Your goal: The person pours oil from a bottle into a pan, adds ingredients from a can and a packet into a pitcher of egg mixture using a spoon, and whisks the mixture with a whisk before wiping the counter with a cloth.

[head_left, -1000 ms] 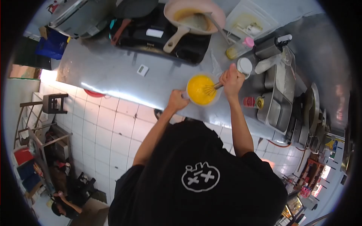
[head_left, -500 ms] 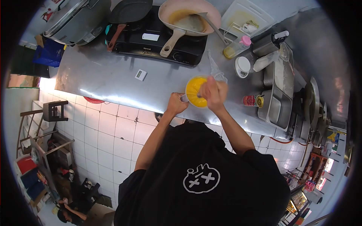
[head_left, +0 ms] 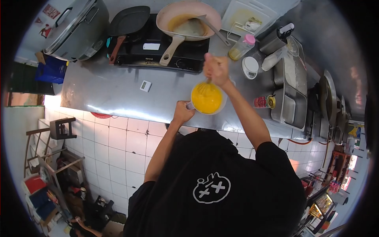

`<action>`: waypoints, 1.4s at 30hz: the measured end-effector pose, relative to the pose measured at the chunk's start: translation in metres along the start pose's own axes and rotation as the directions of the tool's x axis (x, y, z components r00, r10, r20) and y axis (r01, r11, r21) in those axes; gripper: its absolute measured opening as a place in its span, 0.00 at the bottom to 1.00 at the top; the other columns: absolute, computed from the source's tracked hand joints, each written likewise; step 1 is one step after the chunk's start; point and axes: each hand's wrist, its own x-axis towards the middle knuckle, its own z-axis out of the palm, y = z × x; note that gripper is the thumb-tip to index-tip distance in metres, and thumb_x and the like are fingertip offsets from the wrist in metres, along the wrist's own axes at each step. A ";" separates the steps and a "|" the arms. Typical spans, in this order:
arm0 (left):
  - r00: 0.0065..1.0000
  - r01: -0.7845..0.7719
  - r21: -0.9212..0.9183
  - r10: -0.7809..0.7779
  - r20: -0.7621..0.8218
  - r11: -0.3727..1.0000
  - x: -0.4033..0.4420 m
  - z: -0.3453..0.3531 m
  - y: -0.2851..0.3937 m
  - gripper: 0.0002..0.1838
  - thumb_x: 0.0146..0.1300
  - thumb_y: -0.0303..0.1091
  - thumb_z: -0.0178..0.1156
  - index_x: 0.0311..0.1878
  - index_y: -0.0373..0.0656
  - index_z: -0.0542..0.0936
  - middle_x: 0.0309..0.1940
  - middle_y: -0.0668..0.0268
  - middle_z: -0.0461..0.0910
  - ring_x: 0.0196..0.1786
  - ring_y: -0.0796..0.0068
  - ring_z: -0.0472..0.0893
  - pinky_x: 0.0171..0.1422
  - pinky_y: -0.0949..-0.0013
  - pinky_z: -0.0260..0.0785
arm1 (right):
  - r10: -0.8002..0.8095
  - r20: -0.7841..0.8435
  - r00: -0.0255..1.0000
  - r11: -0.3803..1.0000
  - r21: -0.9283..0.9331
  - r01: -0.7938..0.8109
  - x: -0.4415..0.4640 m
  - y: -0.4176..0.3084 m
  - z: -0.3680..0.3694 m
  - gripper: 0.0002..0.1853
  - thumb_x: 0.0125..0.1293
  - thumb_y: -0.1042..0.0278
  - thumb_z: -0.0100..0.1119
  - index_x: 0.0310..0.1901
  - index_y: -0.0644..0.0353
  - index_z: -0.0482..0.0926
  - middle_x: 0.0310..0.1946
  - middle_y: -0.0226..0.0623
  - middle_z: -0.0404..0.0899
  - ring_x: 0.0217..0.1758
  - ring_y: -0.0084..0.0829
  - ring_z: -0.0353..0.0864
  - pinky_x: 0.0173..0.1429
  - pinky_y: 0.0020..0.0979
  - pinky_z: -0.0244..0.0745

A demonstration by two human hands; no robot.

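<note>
A white pitcher (head_left: 222, 106) with bright yellow liquid (head_left: 209, 102), like beaten egg, stands near the front edge of the steel counter. My left hand (head_left: 183, 111) is wrapped round its handle on the left side. Above the pitcher's far rim, my right hand (head_left: 217, 70) is closed round the handle of a whisk (head_left: 205, 89). The whisk's wires dip into the liquid, and its handle is mostly hidden in my fist. Left of the pitcher lies a small white digital timer (head_left: 145, 86). To the right are a white kitchen scale (head_left: 250, 68) and a red can (head_left: 260, 102).
At the back, a black gas stove (head_left: 138, 55) carries a dark pan (head_left: 128, 21) and a pale pan (head_left: 166, 19) with a spatula in it. A pink-capped bottle (head_left: 241, 48) and steel containers (head_left: 294, 110) stand right. A large pot (head_left: 79, 31) is at the left. Another person (head_left: 85, 229) is at lower left.
My right hand has moved up and away from me, tilting the whisk towards the far rim, so more yellow liquid shows. My left hand stays on the pitcher handle. The view has shifted slightly.
</note>
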 end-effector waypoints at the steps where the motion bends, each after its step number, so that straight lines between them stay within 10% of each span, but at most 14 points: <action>1: 1.000 -0.008 -0.010 0.008 -0.008 1.000 0.000 0.001 -0.001 0.07 0.52 0.29 0.62 0.28 0.33 0.83 0.13 0.65 0.75 0.21 0.86 0.70 0.27 0.68 0.67 | 0.000 0.033 0.999 1.000 0.013 -0.001 0.001 0.006 0.009 0.29 0.78 0.56 0.49 0.14 0.56 0.62 0.10 0.26 0.61 0.12 0.17 0.57 0.17 0.25 0.51; 7: 0.999 -0.030 -0.071 0.029 -0.023 0.997 -0.002 0.002 0.000 0.07 0.51 0.28 0.62 0.28 0.33 0.83 0.13 0.68 0.74 0.20 0.87 0.68 0.26 0.69 0.66 | 0.067 0.281 0.958 0.988 0.114 -0.102 -0.016 -0.003 0.035 0.29 0.77 0.60 0.48 0.14 0.55 0.58 0.10 0.24 0.59 0.12 0.17 0.56 0.18 0.26 0.50; 19: 0.996 -0.014 -0.024 0.011 -0.089 1.000 -0.001 0.007 0.000 0.09 0.50 0.31 0.63 0.28 0.33 0.83 0.14 0.57 0.77 0.18 0.79 0.74 0.28 0.66 0.68 | 0.167 -0.052 0.985 0.972 0.177 -0.155 -0.037 -0.024 -0.061 0.31 0.78 0.57 0.45 0.12 0.53 0.57 0.07 0.30 0.56 0.09 0.24 0.56 0.17 0.29 0.53; 29: 0.997 -0.031 -0.104 0.023 -0.077 0.994 -0.001 0.006 0.001 0.09 0.51 0.32 0.65 0.30 0.34 0.84 0.15 0.61 0.78 0.20 0.83 0.73 0.28 0.67 0.69 | 0.050 -0.036 0.998 0.951 0.308 -0.037 -0.021 0.015 -0.017 0.29 0.76 0.58 0.50 0.12 0.54 0.64 0.08 0.30 0.62 0.09 0.23 0.58 0.16 0.28 0.50; 32: 0.986 -0.136 0.058 0.141 -0.087 0.989 0.000 0.002 0.002 0.13 0.49 0.38 0.70 0.30 0.35 0.85 0.16 0.61 0.79 0.19 0.79 0.73 0.28 0.65 0.70 | 0.233 0.000 0.972 0.922 0.319 -0.221 -0.011 -0.011 -0.070 0.22 0.75 0.58 0.52 0.20 0.52 0.68 0.12 0.24 0.61 0.12 0.21 0.58 0.17 0.27 0.50; 34: 0.987 0.149 0.222 -0.133 -0.085 0.964 -0.011 -0.002 0.010 0.19 0.45 0.45 0.73 0.29 0.37 0.84 0.21 0.54 0.83 0.22 0.62 0.81 0.31 0.61 0.73 | 0.252 -0.067 0.965 0.911 0.354 -0.213 -0.023 0.040 -0.105 0.16 0.75 0.58 0.50 0.26 0.51 0.70 0.15 0.23 0.60 0.13 0.21 0.59 0.18 0.27 0.54; 36: 0.958 -0.225 0.054 0.231 -0.173 0.973 -0.009 -0.001 0.004 0.18 0.45 0.44 0.72 0.29 0.38 0.84 0.25 0.51 0.83 0.27 0.53 0.82 0.37 0.58 0.76 | 0.300 -0.241 0.923 0.936 0.261 -0.236 -0.041 0.105 -0.120 0.15 0.77 0.61 0.48 0.28 0.49 0.68 0.15 0.24 0.61 0.13 0.22 0.60 0.17 0.31 0.57; 42: 0.926 -0.344 0.116 0.357 -0.120 0.932 -0.001 0.014 -0.012 0.11 0.35 0.32 0.62 0.22 0.33 0.80 0.21 0.46 0.79 0.25 0.49 0.80 0.32 0.53 0.71 | 0.201 -0.341 0.918 0.972 0.187 -0.144 -0.012 0.039 -0.132 0.17 0.78 0.54 0.42 0.30 0.50 0.62 0.20 0.27 0.57 0.21 0.21 0.56 0.26 0.27 0.59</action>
